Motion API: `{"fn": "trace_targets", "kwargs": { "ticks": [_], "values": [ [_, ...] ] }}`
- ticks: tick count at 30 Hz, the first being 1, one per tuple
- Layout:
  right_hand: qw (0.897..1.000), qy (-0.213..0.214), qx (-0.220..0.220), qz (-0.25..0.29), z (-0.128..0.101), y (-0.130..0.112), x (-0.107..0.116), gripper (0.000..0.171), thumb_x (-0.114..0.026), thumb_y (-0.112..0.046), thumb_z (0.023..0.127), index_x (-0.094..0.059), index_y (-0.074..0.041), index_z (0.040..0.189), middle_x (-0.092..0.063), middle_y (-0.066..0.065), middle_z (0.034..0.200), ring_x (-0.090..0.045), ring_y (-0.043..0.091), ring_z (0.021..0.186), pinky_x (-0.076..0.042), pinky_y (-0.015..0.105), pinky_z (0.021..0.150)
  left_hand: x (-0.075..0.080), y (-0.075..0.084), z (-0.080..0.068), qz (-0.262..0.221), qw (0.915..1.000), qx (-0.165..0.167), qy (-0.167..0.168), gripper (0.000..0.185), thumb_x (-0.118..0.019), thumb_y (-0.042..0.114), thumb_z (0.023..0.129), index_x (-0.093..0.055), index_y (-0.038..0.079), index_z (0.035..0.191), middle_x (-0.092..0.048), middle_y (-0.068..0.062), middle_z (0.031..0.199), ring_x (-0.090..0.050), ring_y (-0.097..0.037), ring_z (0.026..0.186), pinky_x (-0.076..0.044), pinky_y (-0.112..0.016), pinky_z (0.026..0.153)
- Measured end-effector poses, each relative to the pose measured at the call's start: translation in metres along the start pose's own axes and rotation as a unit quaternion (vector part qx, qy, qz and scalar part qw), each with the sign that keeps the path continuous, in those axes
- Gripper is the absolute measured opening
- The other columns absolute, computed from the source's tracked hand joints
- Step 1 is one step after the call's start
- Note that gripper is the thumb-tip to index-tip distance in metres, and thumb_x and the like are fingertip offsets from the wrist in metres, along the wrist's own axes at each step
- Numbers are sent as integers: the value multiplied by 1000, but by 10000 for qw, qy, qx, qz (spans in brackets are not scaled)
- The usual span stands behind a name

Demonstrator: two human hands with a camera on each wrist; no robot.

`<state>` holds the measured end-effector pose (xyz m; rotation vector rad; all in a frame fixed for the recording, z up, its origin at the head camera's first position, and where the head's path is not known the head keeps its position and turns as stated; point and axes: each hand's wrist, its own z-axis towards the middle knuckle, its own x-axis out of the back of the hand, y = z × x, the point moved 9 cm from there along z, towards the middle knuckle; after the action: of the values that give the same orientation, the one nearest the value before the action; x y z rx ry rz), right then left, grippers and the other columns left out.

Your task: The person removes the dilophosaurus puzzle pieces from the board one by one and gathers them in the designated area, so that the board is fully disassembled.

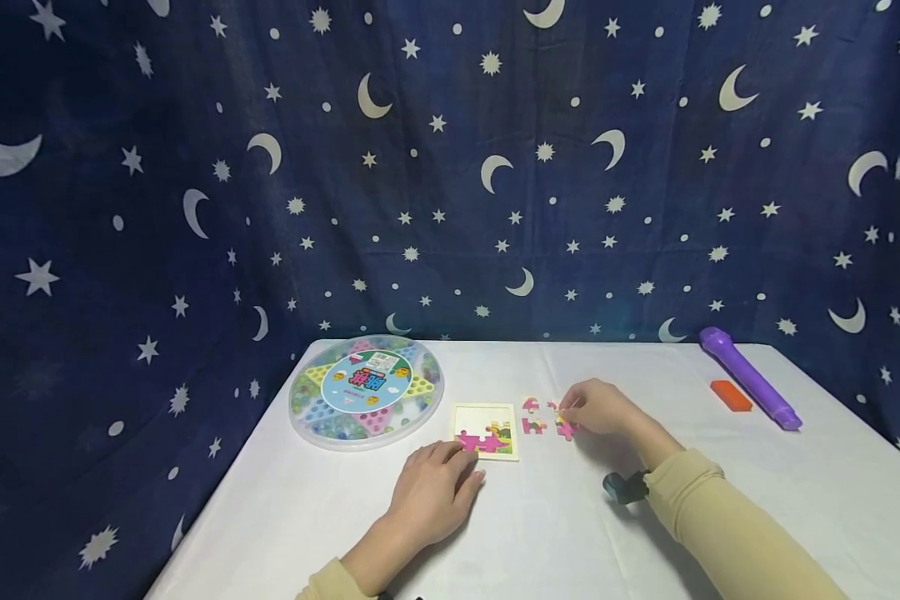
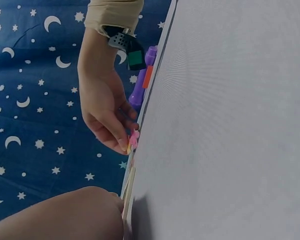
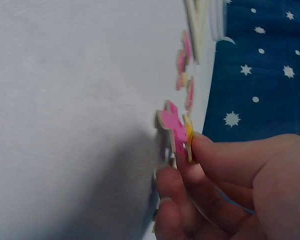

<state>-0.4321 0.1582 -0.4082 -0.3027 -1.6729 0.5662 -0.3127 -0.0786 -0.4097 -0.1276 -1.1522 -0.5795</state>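
Pink and yellow, the puzzle piece (image 3: 176, 131) sits pinched between the thumb and fingertips of your right hand (image 1: 602, 407), one edge low at the white table (image 1: 540, 533) and the rest tilted up, as the right wrist view shows. Your left hand (image 1: 432, 493) lies flat with relaxed fingers, its tips touching the near left corner of the puzzle tray (image 1: 486, 430) and steadying it.

From the held piece, three or four loose pieces (image 1: 534, 417) lie just beside your fingers at nine o'clock, and the tray lies past them, still at nine o'clock. A short run of pink and green pieces already fills the tray's near edge; the far half is bare.

To do this step well, I judge you should keep the pinch light and near the piece's edge, so the tabs stay visible, turn it to match the picture before lowering it, and press the tray firmly so it cannot slide.

Farther out, a round game box (image 1: 366, 390) rests at ten o'clock from the tray. At three o'clock from your right hand lie an orange block (image 1: 731, 395) and a purple flashlight (image 1: 750, 377), well apart from the puzzle.
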Motion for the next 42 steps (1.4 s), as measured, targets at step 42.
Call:
{"fn": "trace_targets", "kwargs": {
  "ticks": [42],
  "values": [
    [9926, -155, 1088, -520, 10, -93, -54, 5, -64, -17, 87, -69, -20, 88, -62, -7, 86, -56, 18, 89, -44, 43, 86, -16, 10, 10, 824, 9954, -14, -498, 42, -32, 55, 94, -46, 45, 133, -47, -9, 125, -39, -25, 114, -32, -53, 87]
  ]
}}
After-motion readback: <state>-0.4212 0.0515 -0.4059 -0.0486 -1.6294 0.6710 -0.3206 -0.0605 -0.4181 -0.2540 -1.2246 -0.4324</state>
